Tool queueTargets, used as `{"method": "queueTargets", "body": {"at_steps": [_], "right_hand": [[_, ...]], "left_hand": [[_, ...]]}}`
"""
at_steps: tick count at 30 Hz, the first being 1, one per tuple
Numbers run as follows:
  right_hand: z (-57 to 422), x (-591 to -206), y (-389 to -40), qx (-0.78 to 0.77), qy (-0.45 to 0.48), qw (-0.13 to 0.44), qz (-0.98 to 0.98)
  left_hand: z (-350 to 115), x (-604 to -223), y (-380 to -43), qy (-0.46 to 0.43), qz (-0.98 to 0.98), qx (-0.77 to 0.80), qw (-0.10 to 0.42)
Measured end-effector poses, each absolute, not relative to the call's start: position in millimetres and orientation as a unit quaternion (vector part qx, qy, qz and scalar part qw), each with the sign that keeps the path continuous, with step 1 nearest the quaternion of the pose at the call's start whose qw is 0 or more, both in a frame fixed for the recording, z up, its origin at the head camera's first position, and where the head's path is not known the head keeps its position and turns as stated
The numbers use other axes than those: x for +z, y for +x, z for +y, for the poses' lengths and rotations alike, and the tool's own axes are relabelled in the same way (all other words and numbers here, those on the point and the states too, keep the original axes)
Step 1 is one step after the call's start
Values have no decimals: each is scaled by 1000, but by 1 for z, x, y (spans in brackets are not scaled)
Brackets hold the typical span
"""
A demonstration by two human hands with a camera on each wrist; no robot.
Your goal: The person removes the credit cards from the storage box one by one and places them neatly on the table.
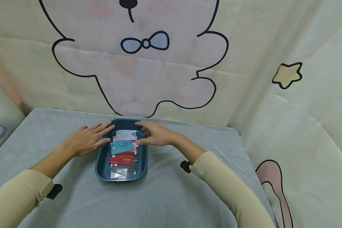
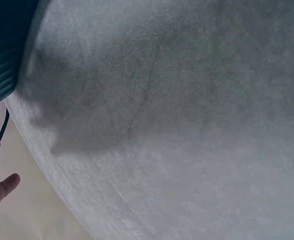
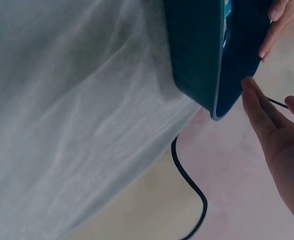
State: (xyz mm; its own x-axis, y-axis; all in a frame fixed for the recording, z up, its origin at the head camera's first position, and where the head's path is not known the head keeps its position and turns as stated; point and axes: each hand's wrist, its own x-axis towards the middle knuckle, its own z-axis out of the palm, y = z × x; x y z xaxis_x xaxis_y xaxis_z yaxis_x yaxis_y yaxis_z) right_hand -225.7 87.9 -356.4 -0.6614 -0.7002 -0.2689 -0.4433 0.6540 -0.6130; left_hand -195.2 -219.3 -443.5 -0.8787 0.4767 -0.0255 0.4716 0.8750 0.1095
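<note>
A dark blue oval-cornered tray [image 1: 100, 169] stands on the cloth-covered table. In it lies an overlapping row of plastic cards: a white card [image 1: 125, 134] at the far end, a light blue card [image 1: 121, 147], a red VIP card [image 1: 122, 158] and a clear card [image 1: 123, 170] near the front. My left hand [image 1: 86, 139] reaches over the tray's left rim, fingers spread and straight. From the other side my right hand [image 1: 156, 133] comes over the right rim, fingers loosely bent beside the cards, with nothing in its grasp. The right wrist view also shows the tray's outer wall [image 3: 194, 55].
A grey-blue cloth [image 1: 171, 196] covers the table, with its far edge just behind the tray. Behind it hangs a pale curtain [image 1: 245, 57] printed with a cartoon animal and a star [image 1: 287, 75].
</note>
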Motion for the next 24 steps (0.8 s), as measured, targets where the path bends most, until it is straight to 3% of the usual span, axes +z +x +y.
{"method": "queueTargets", "body": {"at_steps": [24], "right_hand": [[42, -383, -241, -293, -206, 393, 847]], "left_hand": [[-220, -444, -195, 247, 966, 69, 30]]}}
